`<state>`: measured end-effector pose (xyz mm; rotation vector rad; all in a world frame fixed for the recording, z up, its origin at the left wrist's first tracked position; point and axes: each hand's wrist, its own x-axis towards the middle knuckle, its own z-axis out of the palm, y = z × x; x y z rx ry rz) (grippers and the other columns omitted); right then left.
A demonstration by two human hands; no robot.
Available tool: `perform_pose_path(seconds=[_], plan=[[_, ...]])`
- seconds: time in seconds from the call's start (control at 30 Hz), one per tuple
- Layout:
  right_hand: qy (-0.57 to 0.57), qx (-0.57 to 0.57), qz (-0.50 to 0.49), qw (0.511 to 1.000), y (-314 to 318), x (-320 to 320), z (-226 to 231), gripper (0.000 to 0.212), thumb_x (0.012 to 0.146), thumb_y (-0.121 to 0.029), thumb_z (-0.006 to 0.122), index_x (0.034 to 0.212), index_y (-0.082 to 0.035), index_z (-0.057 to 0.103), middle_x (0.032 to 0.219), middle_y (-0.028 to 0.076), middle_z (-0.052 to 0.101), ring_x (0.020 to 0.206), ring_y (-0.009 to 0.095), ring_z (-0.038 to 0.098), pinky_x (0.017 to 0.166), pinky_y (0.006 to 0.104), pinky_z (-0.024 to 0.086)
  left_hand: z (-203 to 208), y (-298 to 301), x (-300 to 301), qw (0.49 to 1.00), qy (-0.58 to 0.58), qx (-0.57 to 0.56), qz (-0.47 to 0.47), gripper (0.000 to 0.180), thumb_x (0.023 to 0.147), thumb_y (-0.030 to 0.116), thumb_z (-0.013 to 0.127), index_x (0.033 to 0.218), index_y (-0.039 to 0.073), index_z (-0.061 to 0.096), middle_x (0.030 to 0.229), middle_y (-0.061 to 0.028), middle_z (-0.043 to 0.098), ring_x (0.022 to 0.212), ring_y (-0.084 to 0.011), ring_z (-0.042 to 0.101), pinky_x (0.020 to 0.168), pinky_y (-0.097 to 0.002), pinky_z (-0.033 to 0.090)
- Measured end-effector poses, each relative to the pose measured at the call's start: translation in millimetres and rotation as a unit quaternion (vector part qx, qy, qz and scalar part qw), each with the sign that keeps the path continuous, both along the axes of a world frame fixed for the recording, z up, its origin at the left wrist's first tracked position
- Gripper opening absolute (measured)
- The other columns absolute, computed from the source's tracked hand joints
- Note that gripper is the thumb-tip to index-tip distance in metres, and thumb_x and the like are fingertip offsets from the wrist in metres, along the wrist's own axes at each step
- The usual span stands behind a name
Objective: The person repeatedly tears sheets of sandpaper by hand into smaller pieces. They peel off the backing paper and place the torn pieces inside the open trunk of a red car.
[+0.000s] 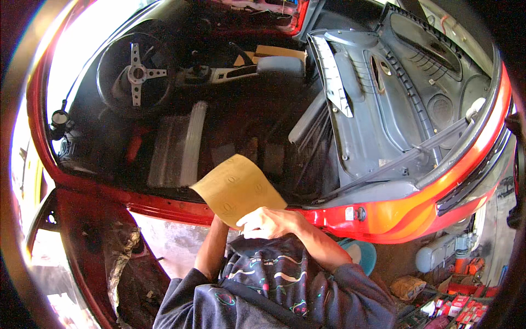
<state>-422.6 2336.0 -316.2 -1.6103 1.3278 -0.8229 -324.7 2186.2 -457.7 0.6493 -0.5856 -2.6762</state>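
Note:
In front of my chest is a curved tan sheet of sandpaper (235,183) with faint printed marks on the side facing up. My right hand (266,222) grips its lower edge, fingers bent over the paper. My left forearm (212,249) rises to the sheet's lower left corner. Behind the paper, my left hand is hidden, so its fingers do not show. The sheet is held up beside the open door frame of a red car (181,207).
Inside the car are a steering wheel (136,74), a centre console (235,72) and a stripped, dark floor. Grey trim panels (378,93) are stacked at the right. The open door (87,236) stands at left. A compressor-like tank (435,255), a teal basin (366,256) and red boxes (460,307) lie lower right.

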Motion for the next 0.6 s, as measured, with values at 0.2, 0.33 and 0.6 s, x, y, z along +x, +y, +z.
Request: perform_pose_path(seconds=[0.2,0.33,0.6], plan=[[-0.151,-0.049,-0.227,0.961,-9.2,-45.6,-36.1,0.020,0.084,-0.015,0.054,0.088,0.002,0.063,0.081,0.006,0.063,0.078,0.011,0.056,0.071,0.0248,0.045,43.8,-55.1,30.6,0.992,0.045,-0.073,0.088,0.097,0.074,0.078,0.027,0.136,0.003,0.027,0.133,-0.0175,0.038,0.123,-0.0313,0.036,0.101,-0.0468,0.028],[-0.216,0.010,-0.402,0.890,-8.9,-71.7,-110.0,0.028,0.087,-0.024,0.051,0.072,-0.002,0.056,0.072,-0.003,0.053,0.072,0.007,0.046,0.065,0.0239,0.037,78.4,-98.5,70.6,0.979,0.065,-0.140,0.133,0.096,0.074,0.077,0.026,0.135,0.003,0.028,0.133,-0.0172,0.039,0.123,-0.0309,0.036,0.101,-0.0460,0.028],[0.175,0.273,-0.509,0.797,-24.2,-78.8,-177.3,0.056,0.090,-0.041,0.043,0.123,0.004,0.043,0.116,0.016,0.055,0.107,0.027,0.053,0.089,0.0343,0.040,82.9,-80.3,100.9,0.981,0.071,-0.137,0.116,0.094,0.076,0.076,0.026,0.134,0.003,0.030,0.133,-0.0167,0.040,0.122,-0.0300,0.038,0.101,-0.0444,0.030]])
